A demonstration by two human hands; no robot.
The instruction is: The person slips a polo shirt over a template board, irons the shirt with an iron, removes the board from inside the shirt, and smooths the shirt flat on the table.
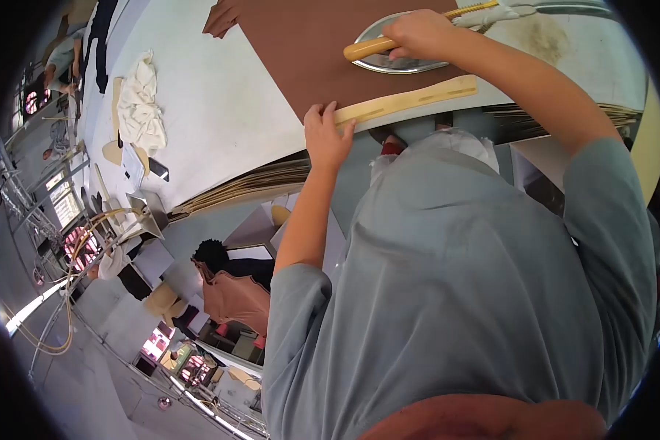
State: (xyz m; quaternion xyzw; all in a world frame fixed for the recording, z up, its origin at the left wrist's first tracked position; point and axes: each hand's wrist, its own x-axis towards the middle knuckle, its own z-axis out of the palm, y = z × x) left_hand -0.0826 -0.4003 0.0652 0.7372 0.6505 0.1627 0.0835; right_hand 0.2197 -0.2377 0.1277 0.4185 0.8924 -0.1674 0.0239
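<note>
My right hand [422, 35] is closed round the wooden handle [370, 48] of an iron with a shiny oval metal body [411, 64]. The iron rests on brown fabric [301, 44] spread over the white table. At the fabric's near edge lies a long pale-yellow template strip [418, 97] with slots in it. My left hand [328, 136] presses on the strip's left end, fingers spread over the fabric's corner. What lies under the left palm is hidden.
A yellow coiled cord [477, 9] runs from the iron to the right. Crumpled white cloth [141, 106] and a phone [158, 169] lie on the white table [220, 117] at left. Stacked brown sheets [249, 180] sit below its edge. Other people are in the far background.
</note>
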